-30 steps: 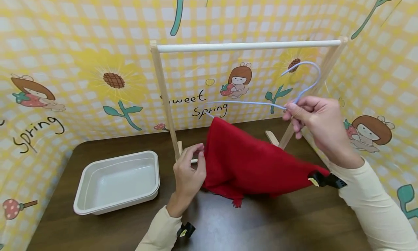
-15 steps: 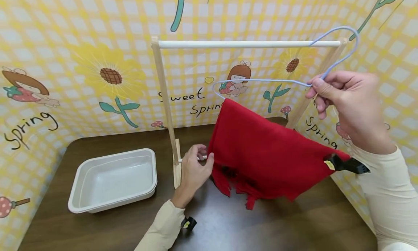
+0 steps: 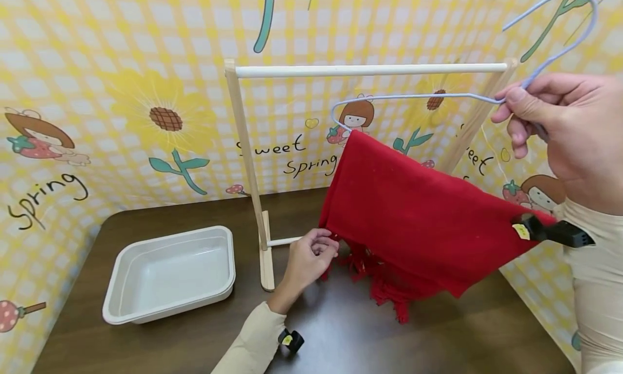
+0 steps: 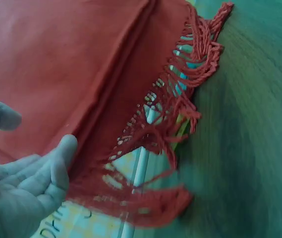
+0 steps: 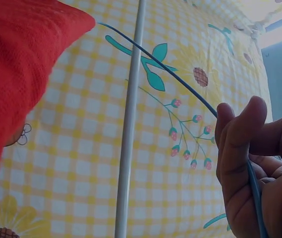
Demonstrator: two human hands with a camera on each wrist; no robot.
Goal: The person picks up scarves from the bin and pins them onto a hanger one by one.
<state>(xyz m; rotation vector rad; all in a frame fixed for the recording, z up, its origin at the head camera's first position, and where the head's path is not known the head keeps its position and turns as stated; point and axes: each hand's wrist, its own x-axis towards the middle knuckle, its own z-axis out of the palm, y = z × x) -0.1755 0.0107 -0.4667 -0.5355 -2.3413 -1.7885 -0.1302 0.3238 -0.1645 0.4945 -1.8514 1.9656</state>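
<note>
Lower left of frame: one off-white plastic tray [image 3: 177, 279] on the dark wood counter [image 3: 340, 336]. Centre: one wooden garment rack [image 3: 370, 69], white rod across the top. Lower centre: left hand [image 3: 311, 255] by the scarf's lower left edge, fingers relaxed, thumb well apart from them in the left wrist view, gripping nothing; fingertip contact with the cloth cannot be told.

Centre to right: one red fringed scarf [image 3: 418, 217], folded over one blue wire hanger [image 3: 409, 97], sloping down to the right, in front of the rack. Upper right: right hand [image 3: 579, 120], fingers pinching the hanger just below its hook. Two hands in all.

Handling, by judgement: scarf light, soft, limp, not fragile, apt to slide along the smooth, fairly stiff wire. Best hold: hanger at its neck; cloth steadied at a folded edge, clear of the fringe.
</note>
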